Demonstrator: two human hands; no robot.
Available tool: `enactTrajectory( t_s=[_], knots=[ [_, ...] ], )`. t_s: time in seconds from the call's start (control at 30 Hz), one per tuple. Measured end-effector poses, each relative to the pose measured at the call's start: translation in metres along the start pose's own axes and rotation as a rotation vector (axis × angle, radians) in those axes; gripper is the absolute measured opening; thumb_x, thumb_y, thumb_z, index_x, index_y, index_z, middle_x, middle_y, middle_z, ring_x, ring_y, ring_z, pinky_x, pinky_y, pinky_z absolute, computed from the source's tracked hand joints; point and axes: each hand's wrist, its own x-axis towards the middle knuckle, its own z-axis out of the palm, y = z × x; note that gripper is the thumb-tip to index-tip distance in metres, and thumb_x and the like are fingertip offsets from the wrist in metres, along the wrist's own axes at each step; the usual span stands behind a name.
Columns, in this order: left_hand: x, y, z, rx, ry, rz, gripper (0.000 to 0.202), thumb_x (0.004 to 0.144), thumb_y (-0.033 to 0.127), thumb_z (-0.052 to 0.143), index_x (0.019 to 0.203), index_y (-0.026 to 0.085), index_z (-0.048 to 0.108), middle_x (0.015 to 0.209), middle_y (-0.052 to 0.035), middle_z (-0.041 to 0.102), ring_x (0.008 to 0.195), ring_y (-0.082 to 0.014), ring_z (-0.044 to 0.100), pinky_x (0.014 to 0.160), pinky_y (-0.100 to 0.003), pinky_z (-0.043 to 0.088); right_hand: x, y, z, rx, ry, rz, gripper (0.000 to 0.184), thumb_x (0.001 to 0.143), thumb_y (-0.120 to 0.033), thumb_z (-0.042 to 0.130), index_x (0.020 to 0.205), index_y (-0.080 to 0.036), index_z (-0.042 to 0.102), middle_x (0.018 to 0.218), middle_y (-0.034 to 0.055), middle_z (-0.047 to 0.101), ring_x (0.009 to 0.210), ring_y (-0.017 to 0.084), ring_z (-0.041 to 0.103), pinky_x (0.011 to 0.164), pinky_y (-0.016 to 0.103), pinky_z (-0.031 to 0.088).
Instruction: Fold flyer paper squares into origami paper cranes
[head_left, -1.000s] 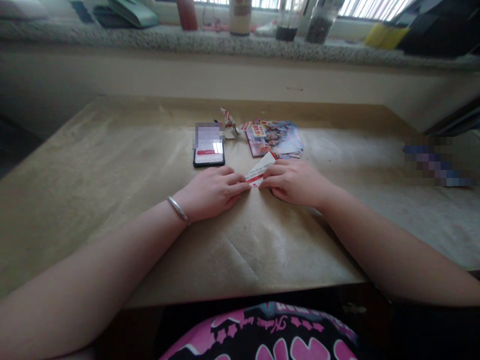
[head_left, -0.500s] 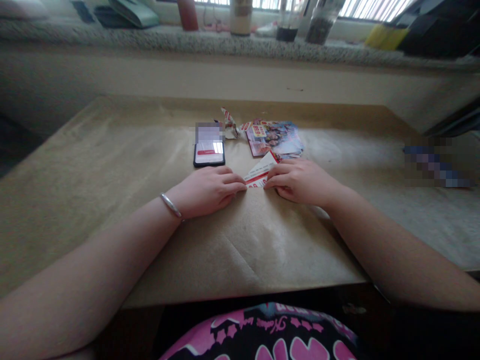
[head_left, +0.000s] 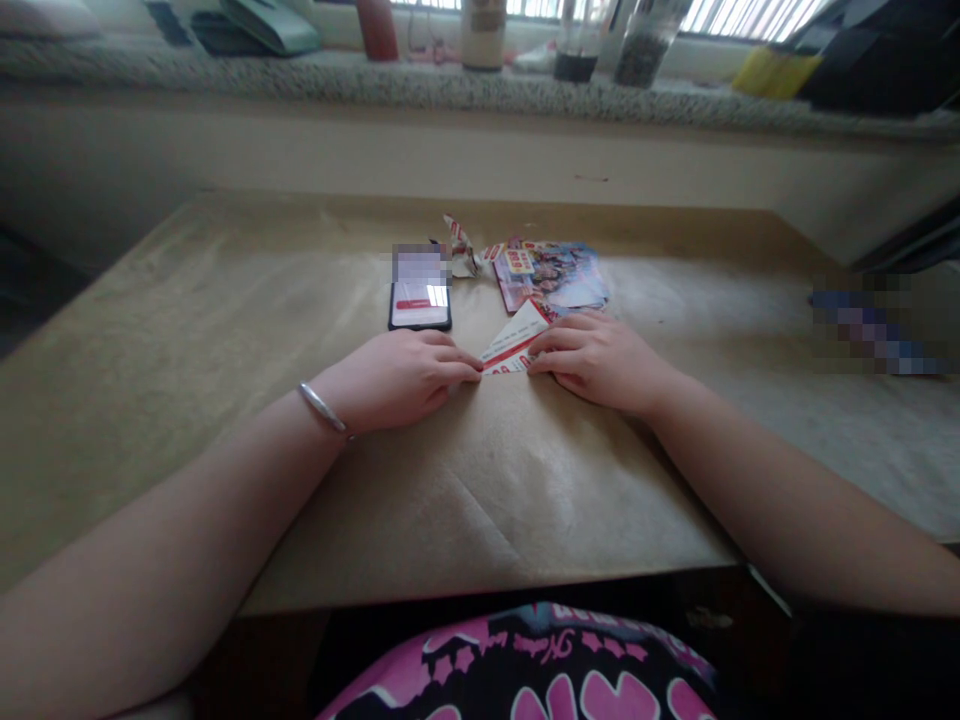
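Note:
A folded piece of printed paper (head_left: 510, 342), white with red bands and lettering, lies on the table as a triangle with its tip pointing away from me. My left hand (head_left: 405, 376), with a silver bangle at the wrist, has its fingers together and their tips on the paper's left corner. On the other side, my right hand (head_left: 592, 360) pinches the paper's right part, and its curled fingers hide that corner. Just beyond the paper is a pile of colourful printed sheets (head_left: 555, 275). A phone (head_left: 420, 305) with a lit screen lies beyond my left hand.
Between phone and sheets stands a twisted, folded paper piece (head_left: 466, 255). The brown table (head_left: 187, 400) has a crease near its front edge. A blurred blue item (head_left: 874, 330) lies at the far right. Bottles and jars (head_left: 484, 35) line the stone windowsill (head_left: 300, 75).
My left hand has slid slightly left along the paper's near edge, uncovering more of its left corner. My right hand has hardly moved.

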Motion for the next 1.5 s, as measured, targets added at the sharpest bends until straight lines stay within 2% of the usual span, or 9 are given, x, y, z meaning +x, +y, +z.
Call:
enactTrajectory(
  t_s=[0.3, 0.67, 1.03, 1.37, 1.5],
  knots=[
    [-0.004, -0.002, -0.001, -0.008, -0.01, -0.027, 0.038, 0.086, 0.014, 0.048, 0.117, 0.025, 0.067, 0.123, 0.0005, 0.068, 0.109, -0.0196, 0.062, 0.095, -0.034, 0.052, 0.003, -0.001, -0.001, 0.008, 0.004, -0.025, 0.026, 0.091, -0.019, 0.048, 0.101, -0.023, 0.072, 0.106, 0.0035, 0.073, 0.096, 0.02, 0.059, 0.085, 0.034, 0.042],
    [-0.003, -0.003, 0.0, 0.001, 0.007, -0.011, 0.035, 0.089, 0.015, 0.045, 0.113, 0.023, 0.069, 0.121, 0.0007, 0.069, 0.106, -0.019, 0.063, 0.094, -0.033, 0.053, -0.001, 0.006, -0.013, 0.013, -0.061, -0.016, 0.025, 0.085, -0.013, 0.052, 0.086, -0.021, 0.075, 0.099, 0.0026, 0.075, 0.092, 0.021, 0.061, 0.081, 0.034, 0.045],
    [-0.003, -0.004, 0.002, -0.018, 0.027, -0.006, 0.034, 0.087, 0.014, 0.046, 0.11, 0.023, 0.07, 0.119, -0.0004, 0.07, 0.106, -0.019, 0.064, 0.093, -0.034, 0.054, -0.008, 0.012, -0.013, 0.01, -0.066, 0.028, 0.028, 0.082, -0.011, 0.052, 0.086, -0.024, 0.077, 0.098, 0.0023, 0.075, 0.087, 0.019, 0.062, 0.077, 0.032, 0.044],
    [-0.002, -0.003, 0.001, -0.04, 0.055, 0.0, 0.033, 0.088, 0.014, 0.045, 0.105, 0.024, 0.071, 0.118, -0.0002, 0.07, 0.105, -0.0186, 0.065, 0.09, -0.033, 0.054, -0.014, 0.017, -0.021, -0.012, -0.136, 0.09, 0.032, 0.082, -0.01, 0.048, 0.081, -0.025, 0.077, 0.096, 0.0016, 0.075, 0.079, 0.016, 0.064, 0.07, 0.03, 0.042],
    [-0.003, -0.003, 0.001, -0.003, 0.053, 0.01, 0.031, 0.089, 0.016, 0.045, 0.104, 0.023, 0.072, 0.117, 0.0002, 0.071, 0.105, -0.0199, 0.065, 0.089, -0.033, 0.054, -0.016, 0.018, -0.023, -0.033, -0.183, 0.135, 0.032, 0.081, -0.01, 0.048, 0.082, -0.025, 0.077, 0.086, 0.0025, 0.074, 0.074, 0.016, 0.063, 0.065, 0.029, 0.04]
  ],
)
